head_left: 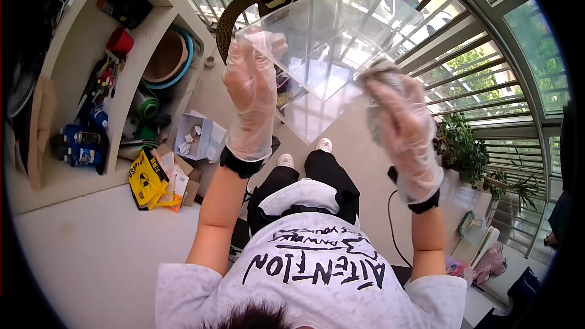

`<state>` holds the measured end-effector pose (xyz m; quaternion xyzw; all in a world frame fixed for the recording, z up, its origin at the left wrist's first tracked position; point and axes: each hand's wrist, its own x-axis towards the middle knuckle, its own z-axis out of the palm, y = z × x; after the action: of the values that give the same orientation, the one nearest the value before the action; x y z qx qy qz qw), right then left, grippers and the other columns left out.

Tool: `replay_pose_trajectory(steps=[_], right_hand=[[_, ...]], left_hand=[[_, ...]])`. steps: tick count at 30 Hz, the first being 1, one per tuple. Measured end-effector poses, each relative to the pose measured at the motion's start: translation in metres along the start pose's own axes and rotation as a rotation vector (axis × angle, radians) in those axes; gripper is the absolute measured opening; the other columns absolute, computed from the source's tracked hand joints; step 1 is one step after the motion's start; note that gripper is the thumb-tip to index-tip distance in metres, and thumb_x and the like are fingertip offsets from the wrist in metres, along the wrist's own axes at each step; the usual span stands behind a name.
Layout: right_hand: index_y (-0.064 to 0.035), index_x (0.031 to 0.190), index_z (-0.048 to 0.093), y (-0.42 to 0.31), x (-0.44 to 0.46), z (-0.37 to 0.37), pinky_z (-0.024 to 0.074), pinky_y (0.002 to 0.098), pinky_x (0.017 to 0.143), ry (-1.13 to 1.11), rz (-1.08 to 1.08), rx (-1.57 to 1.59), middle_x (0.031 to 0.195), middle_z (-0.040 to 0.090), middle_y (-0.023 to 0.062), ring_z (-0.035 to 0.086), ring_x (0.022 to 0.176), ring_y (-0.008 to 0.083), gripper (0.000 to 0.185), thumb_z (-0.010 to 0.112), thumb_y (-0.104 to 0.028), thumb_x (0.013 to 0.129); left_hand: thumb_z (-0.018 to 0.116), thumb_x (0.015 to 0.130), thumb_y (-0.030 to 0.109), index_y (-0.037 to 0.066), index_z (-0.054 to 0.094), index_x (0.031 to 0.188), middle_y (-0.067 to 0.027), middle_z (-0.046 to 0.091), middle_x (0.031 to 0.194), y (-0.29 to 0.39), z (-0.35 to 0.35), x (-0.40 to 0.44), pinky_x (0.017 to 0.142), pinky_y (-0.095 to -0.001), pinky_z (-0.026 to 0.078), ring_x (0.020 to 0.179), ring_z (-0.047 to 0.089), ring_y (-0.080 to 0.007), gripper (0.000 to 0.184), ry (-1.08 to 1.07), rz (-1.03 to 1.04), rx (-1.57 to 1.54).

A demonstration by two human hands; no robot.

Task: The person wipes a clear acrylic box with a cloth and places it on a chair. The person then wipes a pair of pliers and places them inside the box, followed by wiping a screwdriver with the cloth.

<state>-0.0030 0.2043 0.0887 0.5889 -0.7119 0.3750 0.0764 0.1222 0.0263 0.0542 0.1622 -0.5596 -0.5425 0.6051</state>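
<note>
A clear plastic box or bin [332,36] is held up tilted in front of me, its corner pointing down towards my feet. My left hand [253,88], in a see-through disposable glove, is closed on its left edge. In my right hand [405,116], gloved the same way, is a crumpled grey cloth [381,76]. That cloth is at the box's right side; I cannot tell whether it touches the wall. The right hand is slightly blurred. Through the clear plastic, bars and floor show.
On the left, a shelf unit [140,61] holds a red cup [120,41], basins and blue cans. Near its foot are a yellow bag [147,180] and a white box [198,137]. A woven item [228,21] is behind the plastic. Potted plants [463,149] stand by the barred window.
</note>
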Motion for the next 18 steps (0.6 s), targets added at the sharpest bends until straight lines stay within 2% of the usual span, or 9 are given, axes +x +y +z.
replay_pose_trajectory(steps=[3, 5, 6, 7, 9, 11, 13, 14, 18], right_hand=[[-0.0062, 0.105, 0.06, -0.055, 0.012, 0.027, 0.0472, 0.035, 0.08, -0.308, -0.113, 0.022, 0.108, 0.053, 0.0149, 0.055, 0.097, 0.0311, 0.035, 0.057, 0.002, 0.071], [-0.0067, 0.106, 0.059, -0.067, 0.015, 0.047, 0.0471, 0.0359, 0.076, -0.307, -0.168, 0.066, 0.107, 0.053, 0.0143, 0.055, 0.093, 0.0313, 0.035, 0.057, -0.001, 0.071], [-0.0072, 0.106, 0.057, -0.066, 0.016, 0.053, 0.047, 0.0367, 0.073, -0.307, -0.236, 0.115, 0.105, 0.052, 0.0137, 0.055, 0.09, 0.0315, 0.035, 0.057, -0.003, 0.071], [-0.0072, 0.106, 0.057, -0.058, 0.015, 0.058, 0.047, 0.0367, 0.073, -0.303, -0.225, 0.111, 0.105, 0.052, 0.0137, 0.055, 0.09, 0.0315, 0.035, 0.057, -0.003, 0.071], [-0.0007, 0.09, 0.06, -0.04, 0.017, 0.067, 0.0422, 0.0351, 0.076, -0.482, -0.301, -0.103, 0.106, 0.051, 0.0183, 0.052, 0.089, 0.0291, 0.026, 0.055, -0.012, 0.068], [-0.0006, 0.083, 0.061, -0.035, 0.025, 0.064, 0.042, 0.0348, 0.077, -0.441, -0.277, 0.011, 0.105, 0.052, 0.0169, 0.052, 0.085, 0.028, 0.02, 0.054, -0.01, 0.067], [-0.0024, 0.084, 0.061, -0.025, 0.023, 0.06, 0.0428, 0.0345, 0.075, -0.37, -0.355, -0.069, 0.103, 0.054, 0.0145, 0.052, 0.085, 0.0274, 0.02, 0.053, -0.008, 0.067], [-0.0059, 0.085, 0.062, -0.024, 0.023, 0.054, 0.0448, 0.0356, 0.073, -0.332, -0.276, 0.101, 0.102, 0.054, 0.0118, 0.053, 0.085, 0.0272, 0.018, 0.052, -0.007, 0.069], [-0.0124, 0.096, 0.062, 0.003, 0.023, 0.044, 0.0492, 0.0363, 0.07, -0.249, -0.13, 0.112, 0.103, 0.053, 0.0089, 0.056, 0.089, 0.0264, 0.024, 0.049, -0.006, 0.076]], left_hand=[[0.044, 0.092, 0.011, -0.003, 0.055, 0.102, -0.0057, 0.062, 0.086, -0.004, -0.014, -0.008, 0.072, -0.0225, 0.046, 0.076, 0.056, -0.0093, 0.02, -0.049, -0.064, 0.164], [0.044, 0.091, 0.009, -0.003, 0.054, 0.104, -0.0057, 0.063, 0.087, -0.002, -0.017, -0.011, 0.072, -0.0229, 0.046, 0.078, 0.057, -0.0102, 0.021, -0.125, -0.097, 0.076], [0.042, 0.09, 0.007, -0.002, 0.054, 0.104, -0.0069, 0.063, 0.089, -0.001, -0.025, -0.013, 0.073, -0.0241, 0.046, 0.08, 0.058, -0.012, 0.021, -0.175, -0.053, 0.217], [0.042, 0.09, 0.007, -0.002, 0.054, 0.104, -0.0069, 0.063, 0.089, 0.0, -0.026, -0.015, 0.073, -0.0241, 0.046, 0.08, 0.058, -0.012, 0.021, -0.185, -0.057, 0.212], [0.039, 0.09, 0.007, -0.003, 0.055, 0.104, -0.0091, 0.063, 0.09, 0.003, -0.028, -0.02, 0.074, -0.0251, 0.046, 0.081, 0.059, -0.0141, 0.023, -0.146, -0.149, 0.047], [0.039, 0.092, 0.01, -0.004, 0.054, 0.104, -0.0117, 0.062, 0.092, 0.002, -0.031, -0.02, 0.076, -0.0276, 0.048, 0.081, 0.06, -0.017, 0.024, -0.178, -0.109, 0.073], [0.038, 0.094, 0.014, -0.005, 0.052, 0.104, -0.0137, 0.062, 0.093, 0.003, -0.029, -0.02, 0.077, -0.0301, 0.05, 0.082, 0.061, -0.0191, 0.026, -0.045, -0.375, -0.405], [0.037, 0.095, 0.014, -0.005, 0.052, 0.103, -0.0151, 0.062, 0.093, 0.006, -0.029, -0.02, 0.077, -0.0313, 0.051, 0.083, 0.062, -0.0206, 0.025, -0.044, -0.393, -0.483], [0.039, 0.095, 0.011, -0.005, 0.052, 0.103, -0.0149, 0.062, 0.092, 0.013, -0.03, -0.015, 0.076, -0.0295, 0.051, 0.082, 0.062, -0.0198, 0.023, 0.021, -0.424, -0.494]])
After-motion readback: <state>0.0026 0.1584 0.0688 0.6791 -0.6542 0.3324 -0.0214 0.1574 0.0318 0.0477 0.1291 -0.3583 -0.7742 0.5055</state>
